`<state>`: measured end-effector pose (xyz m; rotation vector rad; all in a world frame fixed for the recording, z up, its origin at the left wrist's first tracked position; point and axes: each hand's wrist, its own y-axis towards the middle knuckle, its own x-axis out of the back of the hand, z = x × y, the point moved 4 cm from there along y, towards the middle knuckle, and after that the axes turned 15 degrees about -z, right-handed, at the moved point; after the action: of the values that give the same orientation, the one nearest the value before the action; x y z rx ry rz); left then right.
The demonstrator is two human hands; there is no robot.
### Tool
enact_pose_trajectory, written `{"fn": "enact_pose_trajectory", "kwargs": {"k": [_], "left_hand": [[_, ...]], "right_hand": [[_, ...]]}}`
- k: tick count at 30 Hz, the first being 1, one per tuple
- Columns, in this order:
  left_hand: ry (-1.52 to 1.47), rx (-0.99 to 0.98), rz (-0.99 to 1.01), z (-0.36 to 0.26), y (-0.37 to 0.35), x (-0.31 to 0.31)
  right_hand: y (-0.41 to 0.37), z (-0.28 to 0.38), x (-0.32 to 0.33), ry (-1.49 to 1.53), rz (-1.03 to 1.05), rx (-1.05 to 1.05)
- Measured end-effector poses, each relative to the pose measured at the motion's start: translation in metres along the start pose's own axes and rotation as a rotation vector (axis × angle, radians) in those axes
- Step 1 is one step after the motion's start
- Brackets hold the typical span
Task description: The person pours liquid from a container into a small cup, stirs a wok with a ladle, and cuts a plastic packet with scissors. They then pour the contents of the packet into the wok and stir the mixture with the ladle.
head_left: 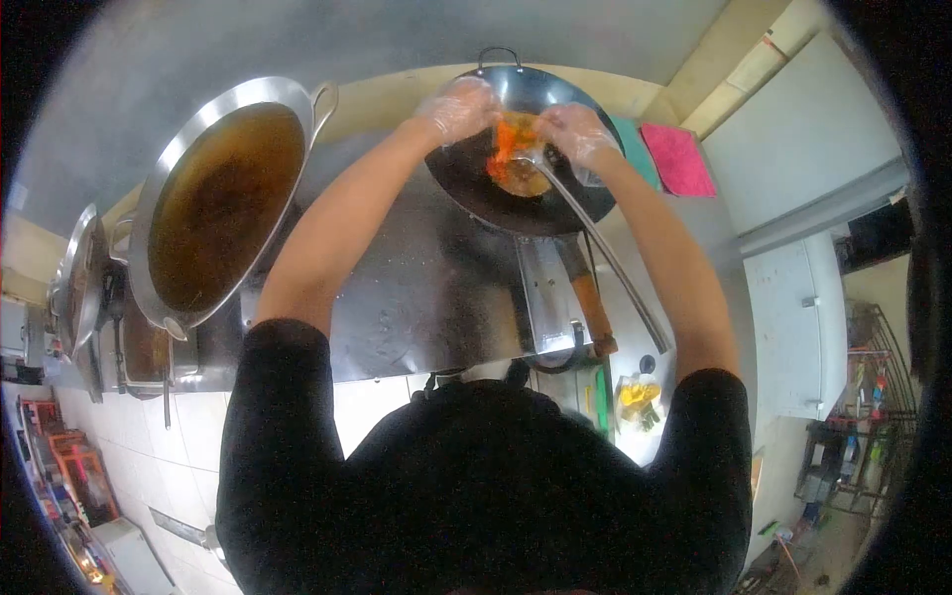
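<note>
A dark wok [461, 174] stands at the far side of the stove, with brown liquid and orange-red food [508, 139] in its middle. My left hand [466, 107], in a clear plastic glove, is over the wok's left side with its fingers closed. My right hand [577, 132], gloved alike, is over the right side, its fingers drawn together. Whatever the fingers hold is blurred beside the orange food. A metal ladle [605, 248] rests with its head in the wok, its long handle slanting toward me under my right forearm.
Left of the wok stands a large metal pot [141, 260] of brown liquid, with another pan [77, 268] beyond it. A wooden handle [593, 307] lies below the wok. Pink cloth [677, 159] and green cloth [637, 149] lie at right. Yellow food pieces [640, 397] are nearer me.
</note>
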<state>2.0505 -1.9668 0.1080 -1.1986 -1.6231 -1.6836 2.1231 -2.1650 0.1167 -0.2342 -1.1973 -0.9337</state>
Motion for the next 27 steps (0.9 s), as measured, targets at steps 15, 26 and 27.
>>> {"fn": "enact_pose_trajectory", "kwargs": {"k": [15,26,27], "left_hand": [[-0.073,0.057,0.048,-0.024,0.003,-0.005],[0.149,0.131,0.105,-0.033,-0.006,0.011],[0.124,0.062,0.056,-0.041,-0.007,0.017]], "right_hand": [[-0.02,0.02,-0.005,-0.036,-0.201,0.106],[-0.026,0.009,-0.015,0.117,-0.245,0.001],[-0.025,0.009,-0.017,0.083,-0.274,0.032]]}}
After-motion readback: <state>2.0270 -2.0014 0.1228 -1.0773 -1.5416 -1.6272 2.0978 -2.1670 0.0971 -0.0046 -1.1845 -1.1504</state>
